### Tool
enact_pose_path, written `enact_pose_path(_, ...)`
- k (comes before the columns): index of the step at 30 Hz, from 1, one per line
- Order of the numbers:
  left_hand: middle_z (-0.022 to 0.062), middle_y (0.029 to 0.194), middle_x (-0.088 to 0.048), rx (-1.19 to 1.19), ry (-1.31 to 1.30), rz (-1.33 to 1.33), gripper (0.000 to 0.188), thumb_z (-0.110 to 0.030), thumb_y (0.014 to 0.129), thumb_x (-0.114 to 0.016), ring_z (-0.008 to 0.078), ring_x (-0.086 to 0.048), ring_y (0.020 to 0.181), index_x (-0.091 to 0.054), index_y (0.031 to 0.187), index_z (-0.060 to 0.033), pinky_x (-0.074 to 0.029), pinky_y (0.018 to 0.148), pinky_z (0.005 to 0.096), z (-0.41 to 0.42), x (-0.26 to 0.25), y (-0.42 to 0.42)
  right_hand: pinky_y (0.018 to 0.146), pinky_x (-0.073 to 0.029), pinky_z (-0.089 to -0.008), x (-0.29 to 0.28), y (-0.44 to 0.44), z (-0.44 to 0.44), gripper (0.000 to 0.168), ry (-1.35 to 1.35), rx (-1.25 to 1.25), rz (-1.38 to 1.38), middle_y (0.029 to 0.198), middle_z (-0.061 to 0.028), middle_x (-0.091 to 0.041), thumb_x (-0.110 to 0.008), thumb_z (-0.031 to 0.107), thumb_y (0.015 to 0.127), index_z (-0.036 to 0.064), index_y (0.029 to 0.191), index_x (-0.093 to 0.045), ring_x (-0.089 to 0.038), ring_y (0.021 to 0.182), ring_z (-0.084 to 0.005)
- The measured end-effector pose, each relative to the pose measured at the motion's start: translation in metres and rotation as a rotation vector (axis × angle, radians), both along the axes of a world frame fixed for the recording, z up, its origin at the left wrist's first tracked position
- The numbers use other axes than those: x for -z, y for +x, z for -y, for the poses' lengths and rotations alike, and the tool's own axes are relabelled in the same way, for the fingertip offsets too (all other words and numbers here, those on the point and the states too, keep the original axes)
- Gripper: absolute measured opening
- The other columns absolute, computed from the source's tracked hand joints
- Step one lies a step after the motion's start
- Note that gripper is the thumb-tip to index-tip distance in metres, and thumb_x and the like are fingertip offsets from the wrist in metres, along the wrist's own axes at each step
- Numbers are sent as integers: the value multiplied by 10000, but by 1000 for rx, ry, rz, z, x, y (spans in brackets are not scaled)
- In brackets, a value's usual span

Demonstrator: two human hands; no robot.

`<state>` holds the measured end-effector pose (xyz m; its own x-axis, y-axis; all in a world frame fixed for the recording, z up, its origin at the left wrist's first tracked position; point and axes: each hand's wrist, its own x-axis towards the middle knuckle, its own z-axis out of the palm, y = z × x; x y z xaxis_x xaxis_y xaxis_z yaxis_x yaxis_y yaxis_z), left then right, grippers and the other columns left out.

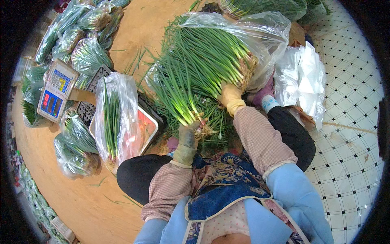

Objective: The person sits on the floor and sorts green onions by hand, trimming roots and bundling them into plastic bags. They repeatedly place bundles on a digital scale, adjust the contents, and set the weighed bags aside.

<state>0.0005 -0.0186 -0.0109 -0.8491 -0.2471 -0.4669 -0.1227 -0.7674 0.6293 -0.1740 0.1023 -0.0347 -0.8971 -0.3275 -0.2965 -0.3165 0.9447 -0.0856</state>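
A small bunch of green onions (182, 103) is gripped near its root end by my left hand (188, 134), in a dirty work glove. Its leaves fan out up and to the left. My right hand (230, 94), in a yellowish glove, touches a large pile of green onions (207, 55) at the lower stalks. Its fingertips are hidden among the stalks, so its grip cannot be judged. The pile lies on an opened clear plastic bag (265, 36), roots to the right. Loose leaves and trimmings (218, 122) lie under both hands.
At left, a digital scale's display (58, 91) stands beside its pan (149, 125), which bears a bag of green onions (112, 122). Bagged bunches (76, 152) lie around it, more (88, 27) farther back. A stack of clear bags (301, 82) is at right, by the tiled floor (347, 152).
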Motion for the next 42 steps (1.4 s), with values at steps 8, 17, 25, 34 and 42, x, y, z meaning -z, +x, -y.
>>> enact_pose_path(8, 118, 731, -607, 51, -169, 154, 187, -19, 738, -553, 166, -569, 612, -560, 903, 67, -428, 519, 238, -1, 12, 0, 689, -440, -424, 22, -16, -14, 247, -426, 107, -4, 848, -188, -571, -575, 230, 712, 49, 879, -557, -543, 773, -357)
enact_pose_path(17, 98, 725, -612, 73, -131, 172, 169, -50, 759, -567, 142, -560, 580, -574, 886, 62, -427, 499, 221, -9, 22, -1, 569, -469, -270, -23, 31, -32, 300, -1506, 601, 992, 856, -104, -582, -497, 234, 839, -26, 990, -495, -560, 696, -151)
enact_pose_path(25, 28, 841, -571, 118, 240, 144, 241, -179, 797, -578, 128, -560, 695, -505, 982, -43, -462, 563, 247, -18, 1, 1, 797, -422, -374, -67, 122, 7, 380, -508, -329, 89, 1000, -188, -528, -545, 78, 717, 28, 1087, -474, -511, 894, -362)
enact_pose_path(34, 61, 784, -583, 204, 81, 39, 155, -120, 774, -569, 137, -560, 691, -570, 845, 18, -466, 616, 268, -5, -7, 19, 803, -416, -378, -72, 123, -74, 380, -626, -239, 157, 978, -146, -565, -439, -25, 640, 68, 985, -566, -519, 926, -315)
enact_pose_path(42, 34, 768, -581, 253, -267, 72, 236, -123, 726, -636, 121, -548, 638, -547, 905, 3, -443, 568, 246, -11, -27, 29, 730, -432, -378, -122, 111, -10, 311, -777, -2, 201, 909, -157, -578, -547, 293, 750, 39, 928, -560, -546, 839, -331)
